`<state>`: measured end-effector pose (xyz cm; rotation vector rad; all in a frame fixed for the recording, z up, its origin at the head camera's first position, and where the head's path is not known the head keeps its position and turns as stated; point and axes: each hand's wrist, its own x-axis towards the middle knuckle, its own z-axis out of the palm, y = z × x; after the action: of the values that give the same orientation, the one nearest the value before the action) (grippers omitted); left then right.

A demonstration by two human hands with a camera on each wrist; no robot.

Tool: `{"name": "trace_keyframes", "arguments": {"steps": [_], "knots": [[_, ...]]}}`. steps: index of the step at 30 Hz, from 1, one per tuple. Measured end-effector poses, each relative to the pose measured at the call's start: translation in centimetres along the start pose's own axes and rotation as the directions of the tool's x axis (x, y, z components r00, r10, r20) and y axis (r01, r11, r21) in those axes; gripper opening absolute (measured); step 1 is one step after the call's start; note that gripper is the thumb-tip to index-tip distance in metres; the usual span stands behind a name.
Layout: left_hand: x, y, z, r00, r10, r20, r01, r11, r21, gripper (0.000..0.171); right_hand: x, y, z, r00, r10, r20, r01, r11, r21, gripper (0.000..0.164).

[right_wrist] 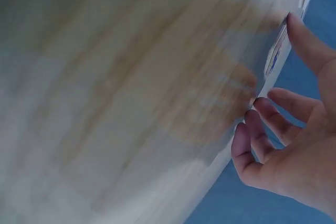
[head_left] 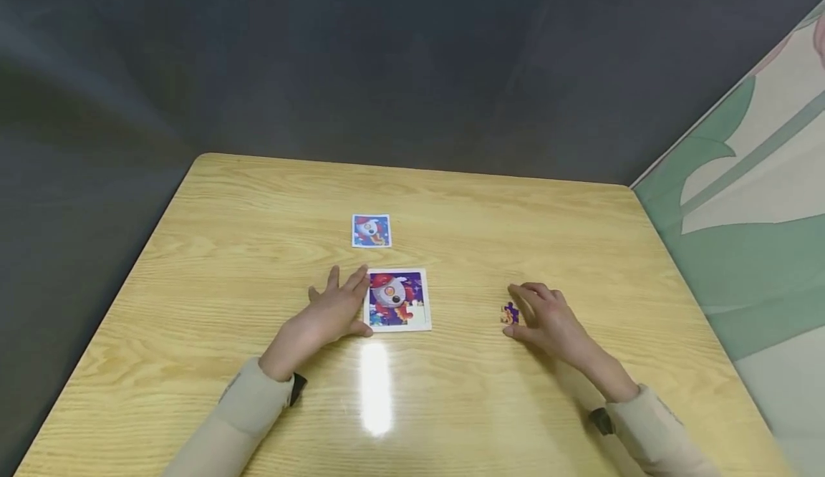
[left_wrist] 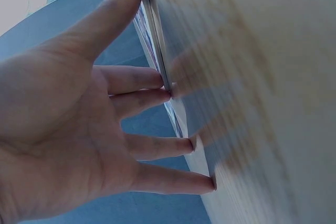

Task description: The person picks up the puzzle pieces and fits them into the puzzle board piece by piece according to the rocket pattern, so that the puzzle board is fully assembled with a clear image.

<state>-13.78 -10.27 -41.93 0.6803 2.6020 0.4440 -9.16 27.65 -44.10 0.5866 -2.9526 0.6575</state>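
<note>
A square picture puzzle in a white frame (head_left: 428, 305) lies on the table, showing a white-headed cartoon figure on purple. Pale backing (head_left: 419, 316) shows at its lower right corner. My left hand (head_left: 330, 314) lies at the puzzle's left side with fingers spread, thumb and fingertips at the frame's edge. To the right, a loose purple and orange jigsaw piece (head_left: 510, 314) lies flat on the table. My right hand (head_left: 549, 325) arches beside this piece, its thumb and fingertips on the wood around it. In the right wrist view, gaps separate the piece (right_wrist: 274, 61) from the thumb and fingers.
A small picture card (head_left: 372, 231) with a similar figure lies beyond the puzzle. The wooden table (head_left: 451, 405) has a dark curtain (head_left: 387, 61) behind it. Fabric with a leaf pattern (head_left: 760, 248) borders the right side.
</note>
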Motion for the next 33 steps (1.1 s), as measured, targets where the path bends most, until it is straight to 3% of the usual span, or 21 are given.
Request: {"name": "trace_keyframes", "arguments": {"steps": [8, 16, 25, 29, 33], "knots": [[-0.4, -0.3, 0.0, 1.0, -0.01, -0.013, 0.01, 1.0, -0.013, 0.092, 0.5, 0.1, 0.2, 0.994, -0.083, -0.073, 0.087, 0.995, 0.046, 0.047], [-0.5, -0.3, 0.0, 1.0, 0.003, -0.022, -0.003, 1.0, 0.006, 0.091, 0.4, -0.2, 0.4, 0.995, -0.031, -0.099, 0.039, 0.997, 0.073, 0.04], [-0.3, -0.1, -0.3, 1.0, -0.002, 0.005, 0.002, 1.0, 0.009, 0.092, 0.3, -0.5, 0.6, 0.999, 0.035, -0.023, -0.032, 0.99, 0.139, 0.035], [-0.2, -0.1, -0.2, 1.0, -0.007, 0.012, 0.007, 1.0, 0.01, 0.092, 0.3, -1.4, 1.2, 0.999, -0.026, -0.024, 0.029, 0.992, 0.126, 0.035], [-0.1, -0.1, -0.1, 1.0, -0.001, 0.008, 0.001, 1.0, 0.015, 0.093, 1.0, -2.8, 2.2, 0.977, -0.195, -0.089, 0.2, 0.979, 0.045, 0.036]]}}
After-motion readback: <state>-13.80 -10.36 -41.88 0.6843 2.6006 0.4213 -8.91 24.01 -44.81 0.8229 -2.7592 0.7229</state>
